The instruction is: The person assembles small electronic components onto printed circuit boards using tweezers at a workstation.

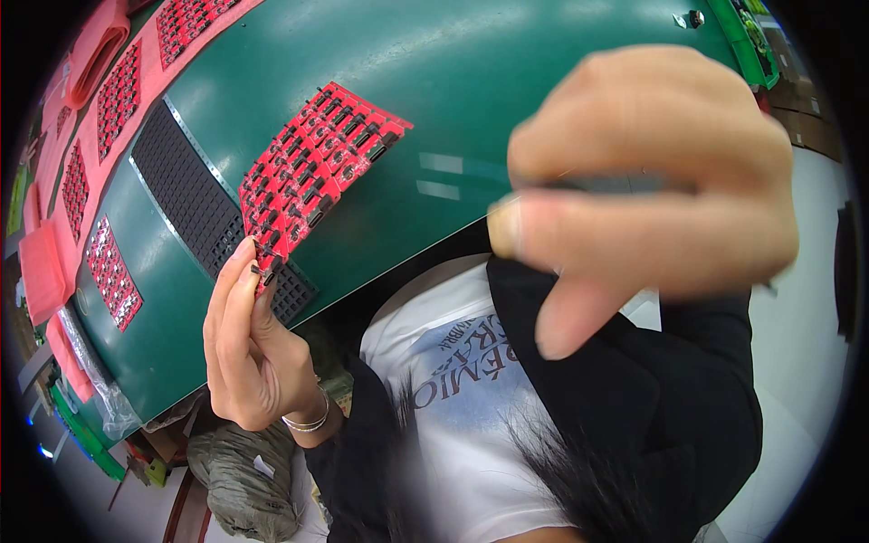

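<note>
The left hand (253,348) pinches the lower corner of a red panel of small circuit boards (312,172), raised above the green counter (507,100); the right hand (647,185), blurred close to the camera, curls its fingers around a thin dark tool (615,184). More red panels (113,271) lie along the counter's left edge, beside a black perforated mat (195,195).

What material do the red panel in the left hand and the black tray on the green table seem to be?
Red panel: probably rigid circuit board, matte red, carrying rows of small black parts; it stays flat held by one corner in the left hand. Black tray: likely moulded plastic, matte, with a fine grid of cells.
</note>
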`<action>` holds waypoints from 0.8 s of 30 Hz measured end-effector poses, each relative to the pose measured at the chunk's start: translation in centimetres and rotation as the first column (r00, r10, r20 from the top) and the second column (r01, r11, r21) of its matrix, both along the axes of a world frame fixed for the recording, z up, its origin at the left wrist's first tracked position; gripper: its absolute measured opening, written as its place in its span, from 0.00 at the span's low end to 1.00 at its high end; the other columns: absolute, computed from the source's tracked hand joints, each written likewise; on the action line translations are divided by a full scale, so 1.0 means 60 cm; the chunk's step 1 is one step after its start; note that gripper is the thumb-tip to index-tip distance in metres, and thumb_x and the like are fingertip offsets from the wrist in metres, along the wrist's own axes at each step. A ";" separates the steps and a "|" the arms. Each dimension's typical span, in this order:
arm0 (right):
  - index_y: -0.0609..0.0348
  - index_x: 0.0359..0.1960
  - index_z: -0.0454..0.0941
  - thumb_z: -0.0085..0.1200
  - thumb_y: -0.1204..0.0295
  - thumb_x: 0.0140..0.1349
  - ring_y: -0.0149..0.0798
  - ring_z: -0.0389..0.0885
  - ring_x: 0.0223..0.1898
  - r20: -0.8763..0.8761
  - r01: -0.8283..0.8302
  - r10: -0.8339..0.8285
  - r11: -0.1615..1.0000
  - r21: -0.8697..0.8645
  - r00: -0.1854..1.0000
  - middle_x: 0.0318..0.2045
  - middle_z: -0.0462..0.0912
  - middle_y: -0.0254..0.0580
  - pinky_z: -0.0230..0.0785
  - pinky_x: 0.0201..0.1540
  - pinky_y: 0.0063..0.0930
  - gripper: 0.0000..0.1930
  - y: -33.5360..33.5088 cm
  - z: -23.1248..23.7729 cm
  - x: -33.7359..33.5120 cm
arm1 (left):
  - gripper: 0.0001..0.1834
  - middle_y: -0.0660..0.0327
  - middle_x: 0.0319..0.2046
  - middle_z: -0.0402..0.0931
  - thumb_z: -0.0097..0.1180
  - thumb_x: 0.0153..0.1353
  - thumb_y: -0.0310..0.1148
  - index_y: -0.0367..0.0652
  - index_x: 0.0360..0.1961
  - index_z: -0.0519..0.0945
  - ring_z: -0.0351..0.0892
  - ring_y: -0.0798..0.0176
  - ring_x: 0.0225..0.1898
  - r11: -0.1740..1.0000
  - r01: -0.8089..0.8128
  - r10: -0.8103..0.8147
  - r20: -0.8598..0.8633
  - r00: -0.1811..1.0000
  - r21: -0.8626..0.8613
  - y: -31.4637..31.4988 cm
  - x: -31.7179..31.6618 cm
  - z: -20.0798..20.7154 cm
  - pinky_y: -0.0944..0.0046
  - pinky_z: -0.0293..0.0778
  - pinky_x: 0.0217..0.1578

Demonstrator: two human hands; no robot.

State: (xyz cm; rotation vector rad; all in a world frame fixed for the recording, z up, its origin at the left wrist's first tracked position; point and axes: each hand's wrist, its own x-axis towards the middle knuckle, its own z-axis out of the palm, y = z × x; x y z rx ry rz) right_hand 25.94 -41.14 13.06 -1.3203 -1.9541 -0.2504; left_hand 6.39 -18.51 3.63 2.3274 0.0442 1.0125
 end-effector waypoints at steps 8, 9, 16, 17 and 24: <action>0.67 0.48 0.81 0.72 0.72 0.61 0.44 0.86 0.49 -0.548 0.221 -0.273 0.962 -0.160 0.791 0.46 0.85 0.55 0.79 0.54 0.37 0.18 0.009 -0.092 -0.008 | 0.06 0.37 0.40 0.86 0.60 0.65 0.14 0.25 0.43 0.82 0.90 0.47 0.43 0.994 0.009 -0.008 0.012 1.000 -0.110 0.010 0.003 0.003 0.58 0.88 0.44; 0.67 0.49 0.80 0.72 0.77 0.58 0.45 0.85 0.51 -0.585 0.161 -0.233 0.972 -0.173 0.777 0.48 0.85 0.54 0.78 0.56 0.37 0.19 0.014 -0.096 -0.009 | 0.06 0.37 0.40 0.86 0.61 0.65 0.15 0.25 0.43 0.82 0.90 0.47 0.42 0.988 0.002 0.001 0.024 1.000 -0.156 0.011 0.001 0.000 0.58 0.88 0.44; 0.65 0.42 0.80 0.71 0.86 0.54 0.42 0.86 0.46 -0.668 0.112 -0.167 0.986 -0.124 0.725 0.45 0.84 0.51 0.79 0.51 0.34 0.16 0.033 -0.111 -0.023 | 0.06 0.36 0.42 0.85 0.54 0.70 0.15 0.23 0.44 0.81 0.89 0.49 0.43 0.994 0.033 -0.033 0.001 0.999 -0.104 0.014 0.000 0.002 0.60 0.90 0.39; 0.65 0.43 0.80 0.70 0.87 0.55 0.41 0.86 0.45 -0.660 0.105 -0.139 0.990 -0.091 0.738 0.45 0.84 0.52 0.79 0.50 0.33 0.16 0.037 -0.116 -0.020 | 0.06 0.36 0.42 0.85 0.54 0.70 0.15 0.23 0.44 0.81 0.89 0.49 0.43 0.995 0.029 -0.029 -0.001 1.000 -0.100 0.015 0.000 0.002 0.60 0.90 0.39; 0.64 0.43 0.79 0.69 0.89 0.56 0.42 0.86 0.43 -0.639 0.159 -0.117 0.987 0.007 0.760 0.42 0.83 0.54 0.80 0.46 0.33 0.16 0.049 -0.117 -0.019 | 0.06 0.37 0.40 0.86 0.59 0.67 0.16 0.24 0.43 0.82 0.90 0.49 0.42 0.989 0.004 -0.004 -0.001 1.000 -0.151 0.022 -0.001 0.001 0.58 0.88 0.41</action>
